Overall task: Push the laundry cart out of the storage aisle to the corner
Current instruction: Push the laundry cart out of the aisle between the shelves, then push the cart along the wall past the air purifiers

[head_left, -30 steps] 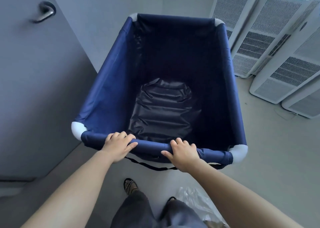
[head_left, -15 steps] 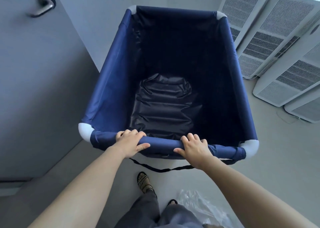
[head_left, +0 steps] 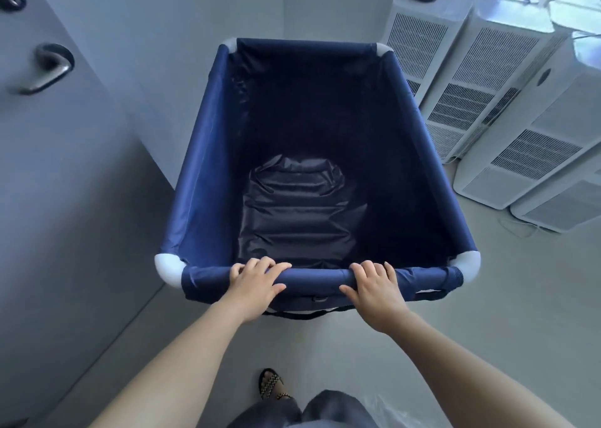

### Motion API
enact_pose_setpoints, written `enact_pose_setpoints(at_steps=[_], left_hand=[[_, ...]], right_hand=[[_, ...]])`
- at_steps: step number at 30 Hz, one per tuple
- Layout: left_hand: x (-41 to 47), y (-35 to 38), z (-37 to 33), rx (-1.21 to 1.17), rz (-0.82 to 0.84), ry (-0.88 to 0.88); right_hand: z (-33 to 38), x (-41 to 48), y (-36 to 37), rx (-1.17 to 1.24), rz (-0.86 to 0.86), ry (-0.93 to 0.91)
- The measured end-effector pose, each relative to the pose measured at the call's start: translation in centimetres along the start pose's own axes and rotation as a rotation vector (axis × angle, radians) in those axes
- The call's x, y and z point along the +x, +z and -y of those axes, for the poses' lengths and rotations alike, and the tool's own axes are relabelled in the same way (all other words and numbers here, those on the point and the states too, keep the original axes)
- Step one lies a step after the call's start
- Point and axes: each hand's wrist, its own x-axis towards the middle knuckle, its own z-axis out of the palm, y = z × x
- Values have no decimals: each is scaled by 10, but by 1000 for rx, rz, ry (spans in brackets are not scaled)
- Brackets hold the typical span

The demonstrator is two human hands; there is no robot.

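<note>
Fingers [head_left: 374,270] of both hands curl over the near rail, left hand [head_left: 255,286] & right hand [head_left: 377,292] each gripping the navy laundry cart [head_left: 201,174], which stands on the grey floor [head_left: 487,297] btwn a door [head_left: 48,167] at left & white vented units [head_left: 481,79] at right.

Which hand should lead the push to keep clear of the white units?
Probably the right hand: white air-purifier units crowd the navy fabric laundry cart on that side. Left hand steadies.
</note>
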Motion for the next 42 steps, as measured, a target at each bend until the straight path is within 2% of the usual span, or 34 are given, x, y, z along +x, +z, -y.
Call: enact_pose_setpoints(at_steps=[4, 9, 16, 24, 31, 42], left_hand=[[10, -4, 12, 96, -37, 60], [31, -17, 20, 45, 9, 73], [68, -27, 29, 75, -27, 84], [133, -53, 43, 89, -62, 47], [197, -84, 46, 27, -73, -74], [272, -120, 60, 68, 19, -122]], right_hand=[[3, 21, -7, -44, 79, 22], [2, 46, -16, -131, 168, 50], [-7, 86, -26, -122, 185, 39], [-22, 155, -46, -64, 120, 12], [-39, 225, -62, -75, 110, -47], [-57, 309, -78, -55, 138, -91]])
